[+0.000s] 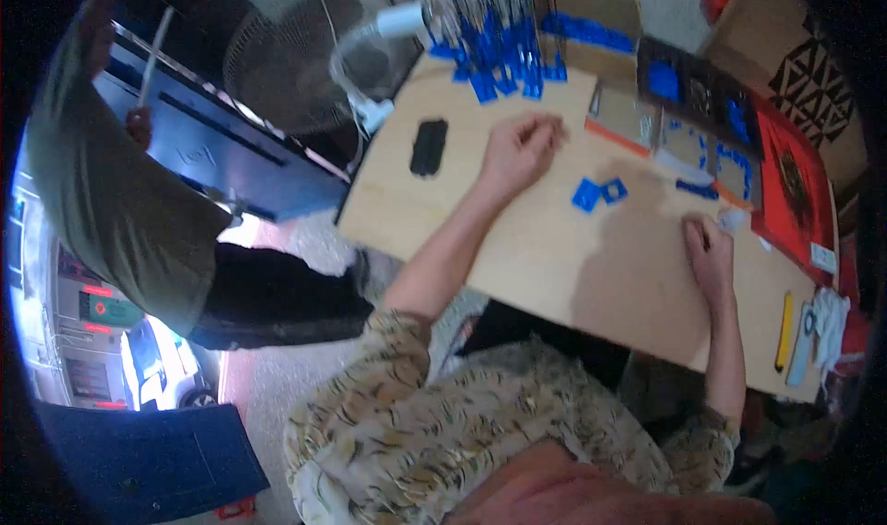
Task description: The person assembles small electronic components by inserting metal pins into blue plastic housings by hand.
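Currently: both hands down on the worktop [554, 266] among small blue plastic parts.
Left hand [517, 151] is loosely curled, its contents unreadable; two blue square frames [597, 193] lie just right of it; right hand [710, 248] rests closed, grip unclear. Judgement: gather the frames centrally before fitting them. Blur hides the fingertips; the rack of blue pieces [499, 54] is indistinct.

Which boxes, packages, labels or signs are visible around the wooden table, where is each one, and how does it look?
Open cardboard box: far edge of the table, brown, with blue plastic parts inside.
Red flat package: right side of the table, rectangular, red with a dark picture.
White label: on the red package's near corner, small and rectangular.
Patterned carton: far right, brown with black triangles.
Lit signs: far left, dark panels with red and green marks.
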Demonstrator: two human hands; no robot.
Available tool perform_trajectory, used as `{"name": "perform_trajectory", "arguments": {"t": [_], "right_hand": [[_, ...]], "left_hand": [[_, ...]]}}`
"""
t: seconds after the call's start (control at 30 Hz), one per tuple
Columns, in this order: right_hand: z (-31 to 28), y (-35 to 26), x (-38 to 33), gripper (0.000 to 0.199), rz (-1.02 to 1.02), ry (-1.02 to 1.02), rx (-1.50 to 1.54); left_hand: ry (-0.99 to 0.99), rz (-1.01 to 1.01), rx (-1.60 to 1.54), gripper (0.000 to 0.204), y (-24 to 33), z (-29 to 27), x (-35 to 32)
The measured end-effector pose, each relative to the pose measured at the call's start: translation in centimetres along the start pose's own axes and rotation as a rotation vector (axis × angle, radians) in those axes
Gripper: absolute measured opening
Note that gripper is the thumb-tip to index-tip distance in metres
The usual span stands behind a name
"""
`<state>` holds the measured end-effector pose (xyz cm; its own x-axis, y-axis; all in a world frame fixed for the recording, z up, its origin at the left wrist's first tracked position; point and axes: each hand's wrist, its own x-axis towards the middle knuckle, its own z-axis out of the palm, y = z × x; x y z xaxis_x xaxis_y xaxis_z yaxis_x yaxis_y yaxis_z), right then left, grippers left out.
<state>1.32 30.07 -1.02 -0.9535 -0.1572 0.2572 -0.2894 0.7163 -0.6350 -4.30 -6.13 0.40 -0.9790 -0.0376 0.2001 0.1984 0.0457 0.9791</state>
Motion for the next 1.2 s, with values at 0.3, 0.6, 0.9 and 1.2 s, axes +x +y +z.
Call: {"name": "perform_trajectory", "arguments": {"t": [0.3,0.6,0.9,1.2], "right_hand": [[0.6,2.1,-0.3,0.018,0.018,-0.019,0.053],[2.6,-2.8,0.7,0.033,-0.463,0.098,-0.159],[9.4,-11.2,5.5,0.057,-0.78,-0.194,-0.253],[8.5,-9.1,4.3,0.043,-0.597,-0.225,-0.195]], "left_hand": [[-0.083,0.385,0.531,0.024,2.3,-3.8,-6.2],[0.339,0.361,1.205,0.061,-2.2,-13.5,-5.8],[0.204,0.379,0.875,0.054,-2.0,-7.3,-8.9],[0.015,0.395,0.648,0.065,0.7,-4.4,-12.3]]}}
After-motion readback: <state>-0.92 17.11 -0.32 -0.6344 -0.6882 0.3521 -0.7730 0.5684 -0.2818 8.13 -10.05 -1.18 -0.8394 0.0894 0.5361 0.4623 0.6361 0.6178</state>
